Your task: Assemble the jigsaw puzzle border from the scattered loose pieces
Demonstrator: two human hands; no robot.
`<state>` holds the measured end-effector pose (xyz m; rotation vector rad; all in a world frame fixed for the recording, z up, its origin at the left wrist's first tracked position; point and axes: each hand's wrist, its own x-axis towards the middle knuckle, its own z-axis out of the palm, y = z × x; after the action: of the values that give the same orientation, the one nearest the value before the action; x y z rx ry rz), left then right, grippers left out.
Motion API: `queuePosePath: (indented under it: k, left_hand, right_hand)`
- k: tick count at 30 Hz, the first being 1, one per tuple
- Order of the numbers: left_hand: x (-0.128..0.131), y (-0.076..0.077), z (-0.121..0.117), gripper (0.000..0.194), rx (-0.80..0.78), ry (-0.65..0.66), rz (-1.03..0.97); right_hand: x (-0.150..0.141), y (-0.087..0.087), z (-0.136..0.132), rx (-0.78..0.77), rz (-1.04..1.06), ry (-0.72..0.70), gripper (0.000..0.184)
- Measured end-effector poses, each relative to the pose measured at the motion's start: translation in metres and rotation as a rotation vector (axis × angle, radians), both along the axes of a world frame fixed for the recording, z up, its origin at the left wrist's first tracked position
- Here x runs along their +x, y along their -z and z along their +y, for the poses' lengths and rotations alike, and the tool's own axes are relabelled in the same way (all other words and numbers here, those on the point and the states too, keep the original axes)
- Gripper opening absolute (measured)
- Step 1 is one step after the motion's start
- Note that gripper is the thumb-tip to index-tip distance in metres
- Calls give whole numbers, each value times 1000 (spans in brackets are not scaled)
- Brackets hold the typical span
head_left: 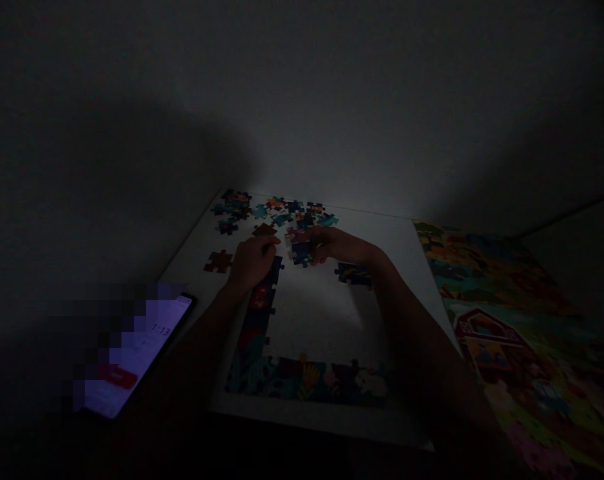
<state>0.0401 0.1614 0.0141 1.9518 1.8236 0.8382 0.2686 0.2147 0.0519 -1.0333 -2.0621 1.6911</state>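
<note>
The room is very dark. A white board [332, 313] carries a partly joined jigsaw: a left column [258, 313] and a bottom row [307, 381] of dark, colourful pieces. My left hand [252, 260] rests at the top of that column, fingers curled, touching the pieces there. My right hand [332, 245] pinches a blue puzzle piece [301, 253] just right of the column's top. Loose pieces [277, 213] lie scattered along the board's far edge. A small joined cluster [355, 273] lies under my right wrist.
A lit phone [132, 357] lies at the left, its screen partly blurred. At the right lies the puzzle's colourful picture sheet [512, 333] showing a red barn. A single reddish piece [218, 261] sits near the board's left edge. A plain wall rises behind.
</note>
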Motion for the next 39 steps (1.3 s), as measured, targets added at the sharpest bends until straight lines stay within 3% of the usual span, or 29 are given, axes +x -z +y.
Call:
queuePosePath:
  k: [15,26,39]
  left_hand:
    - [0,1,0,28,30,24,-17]
    - [0,1,1,28,7,25,-4]
    - [1,0,-1,28,31,37,3]
  right_hand:
    - [-21,2,-13,-65,-9,-66,41]
    - [-33,4,-20,78,-165,-22,27]
    - [-55,-11,-40,274,-433,68,18]
